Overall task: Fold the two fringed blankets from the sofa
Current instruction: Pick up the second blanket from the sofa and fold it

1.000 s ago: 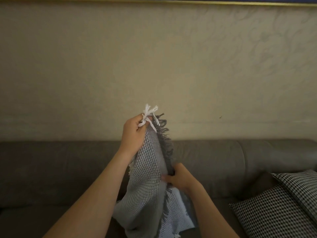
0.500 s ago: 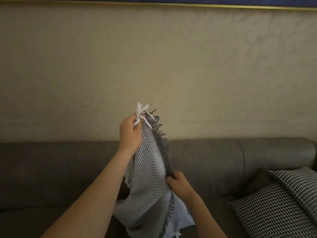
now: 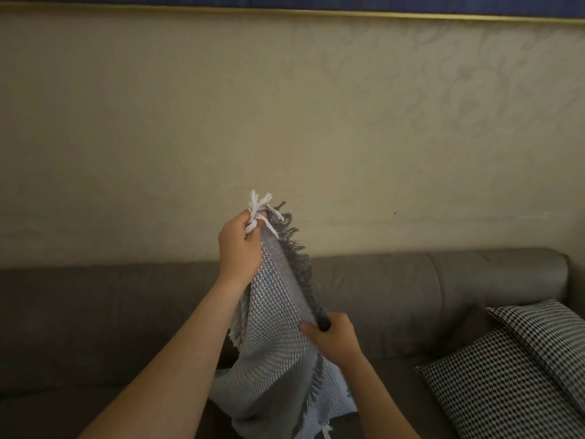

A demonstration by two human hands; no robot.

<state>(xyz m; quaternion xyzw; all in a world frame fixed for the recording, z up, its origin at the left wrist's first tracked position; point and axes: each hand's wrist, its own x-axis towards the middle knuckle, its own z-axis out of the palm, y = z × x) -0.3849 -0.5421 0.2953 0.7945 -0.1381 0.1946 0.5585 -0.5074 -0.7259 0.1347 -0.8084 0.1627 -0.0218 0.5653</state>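
Observation:
A grey-and-white woven blanket [image 3: 275, 327] with white tassels and a dark fringed edge hangs in front of me over the sofa. My left hand [image 3: 239, 247] grips its top corner, raised, with white tassels sticking out above the fingers. My right hand [image 3: 334, 339] is lower and to the right, fingers curled round the dark fringed edge. The fringe runs taut between the two hands. The blanket's lower part drapes down onto the sofa seat. Only one blanket is in view.
A grey-brown sofa [image 3: 443, 286] spans the view against a beige patterned wall [image 3: 316, 122]. Two black-and-white houndstooth cushions [image 3: 506, 375] lean at the right end of the seat.
My right hand has slid down along the dark fringed edge, away from my left hand. The left hand keeps the top corner raised at about the same place.

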